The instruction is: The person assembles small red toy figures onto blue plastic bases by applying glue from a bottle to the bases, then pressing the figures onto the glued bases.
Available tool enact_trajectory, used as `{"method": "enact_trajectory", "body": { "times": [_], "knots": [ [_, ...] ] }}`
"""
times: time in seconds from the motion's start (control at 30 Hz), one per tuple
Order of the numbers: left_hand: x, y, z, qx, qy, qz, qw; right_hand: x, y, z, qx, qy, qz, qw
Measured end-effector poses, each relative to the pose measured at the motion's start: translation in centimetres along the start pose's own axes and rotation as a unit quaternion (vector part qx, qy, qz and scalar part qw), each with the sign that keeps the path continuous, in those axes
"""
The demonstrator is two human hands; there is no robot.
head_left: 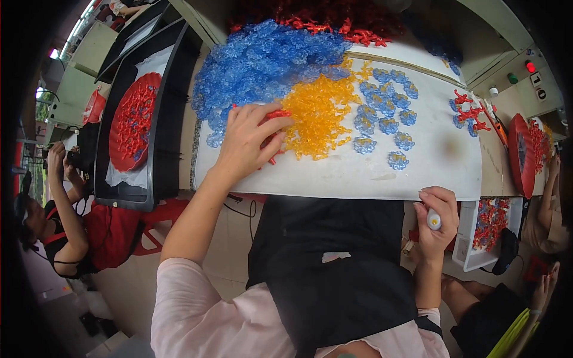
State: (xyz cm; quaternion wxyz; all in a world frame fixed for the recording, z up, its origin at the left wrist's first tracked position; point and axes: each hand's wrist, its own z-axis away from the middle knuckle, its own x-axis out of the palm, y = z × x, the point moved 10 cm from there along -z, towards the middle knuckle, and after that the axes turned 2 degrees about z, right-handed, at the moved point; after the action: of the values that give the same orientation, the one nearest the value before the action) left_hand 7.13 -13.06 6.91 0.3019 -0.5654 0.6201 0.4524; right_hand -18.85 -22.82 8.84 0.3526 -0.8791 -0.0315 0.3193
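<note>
- White tabletop [334, 184] over a tiled floor [234, 237]; a co-worker [110, 238] at left.
- Left hand [252, 134]: fingers curled over red pieces [283, 112] between blue and yellow piles; grip unclear. One piece runs roughly sideways.
- Right hand [445, 212]: closed round one white handle [434, 222] by the near edge, rounded end upward.
- Loose blue discs [404, 141]: about fifteen.
</note>
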Motion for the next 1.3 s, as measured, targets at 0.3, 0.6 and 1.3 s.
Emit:
{"method": "enact_trajectory", "body": {
  "times": [0.3, 0.6, 1.3],
  "knots": [
    [-2.9, -1.8, -0.1, -0.059, 0.128, 0.127, 0.982, 0.6, 0.0, -0.4, 0.007, -0.013, 0.017, 1.000],
    [-4.0, -2.5, 3.0, -0.112, 0.076, 0.102, 0.986, 1.8, 1.1, 0.0, 0.014, -0.030, -0.163, 0.986],
    [3.0, 6.2, 0.4, -0.163, 0.080, 0.326, 0.928, 2.4, 2.4, 0.4, 0.132, -0.040, -0.321, 0.937]
  ]
}}
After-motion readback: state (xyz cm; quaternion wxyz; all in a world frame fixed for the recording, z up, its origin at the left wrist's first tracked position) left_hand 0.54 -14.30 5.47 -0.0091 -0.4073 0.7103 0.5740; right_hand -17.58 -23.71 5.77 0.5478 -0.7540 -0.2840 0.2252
